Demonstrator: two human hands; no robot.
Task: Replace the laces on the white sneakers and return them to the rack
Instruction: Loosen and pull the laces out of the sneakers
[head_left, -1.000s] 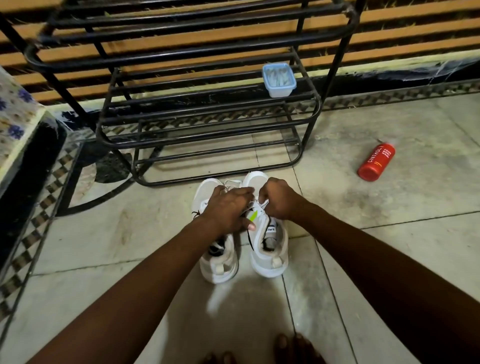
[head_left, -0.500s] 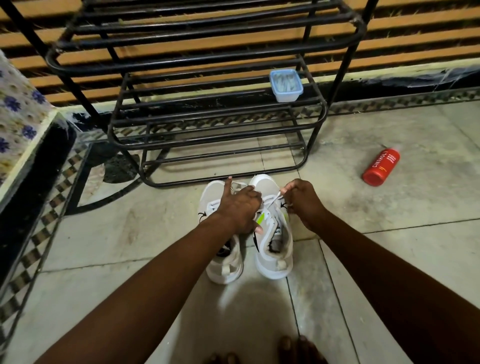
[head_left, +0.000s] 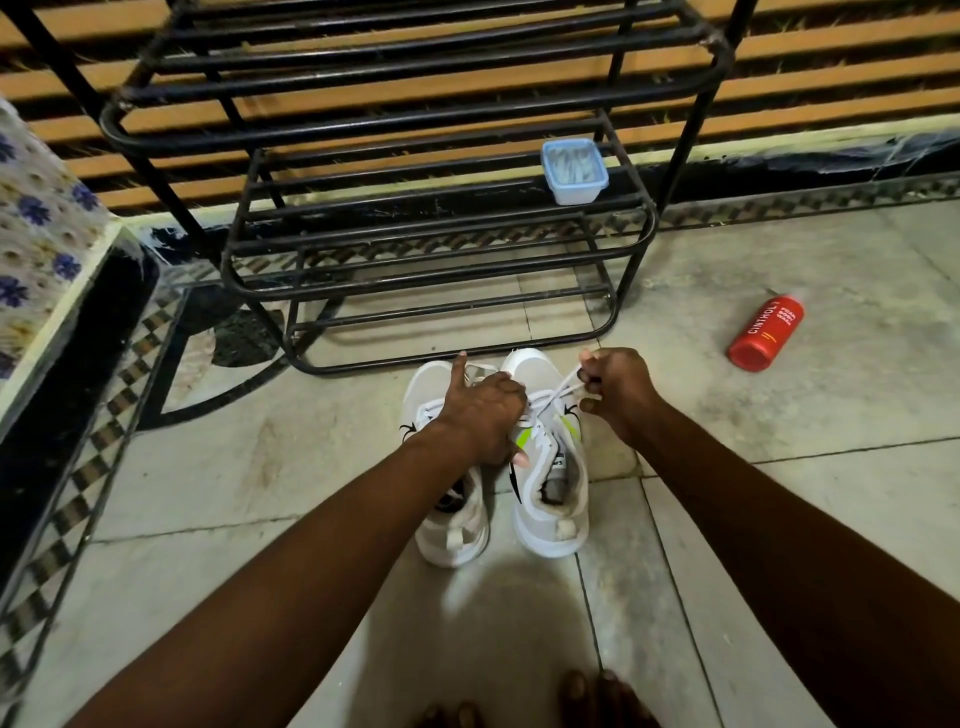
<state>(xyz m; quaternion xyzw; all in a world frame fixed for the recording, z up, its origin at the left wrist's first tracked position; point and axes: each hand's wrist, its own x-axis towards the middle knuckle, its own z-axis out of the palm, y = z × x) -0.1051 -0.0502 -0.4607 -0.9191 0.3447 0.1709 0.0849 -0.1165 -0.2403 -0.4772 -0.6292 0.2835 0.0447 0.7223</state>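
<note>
1. Since half a second ago the right hand (head_left: 615, 387) has drawn away toward 3 o'clock, pulling its lace (head_left: 560, 385) end taut, so the hands now stand apart.
2. Nearest, at 6 o'clock, bare toes (head_left: 597, 699) show on the tiled floor (head_left: 270, 467).
3. Just beyond them the white sneakers (head_left: 550, 519) stand side by side on the floor, heels toward the person and toes pointing at 12 o'clock.
4. The right hand pinches the lace end. The left hand (head_left: 480, 410) is curled over the lacing of the right sneaker with one finger raised; it seems to grip the other end, though that grip is hidden.
5. I judge the step in hand to be tightening or knotting on this sneaker. The next move calls for crossing the two ends under even tension.
6. At 12 o'clock the black rack (head_left: 441, 291) stands close to the sneaker toes, and its lowest shelf looks free for the pair.
7. On a middle shelf, toward 1 o'clock, sits a blue-lidded tub (head_left: 574, 171). It holds something pale that I cannot identify.
8. At 2 o'clock a red bottle (head_left: 766, 332) lies on its side, its contents unseen.
</note>
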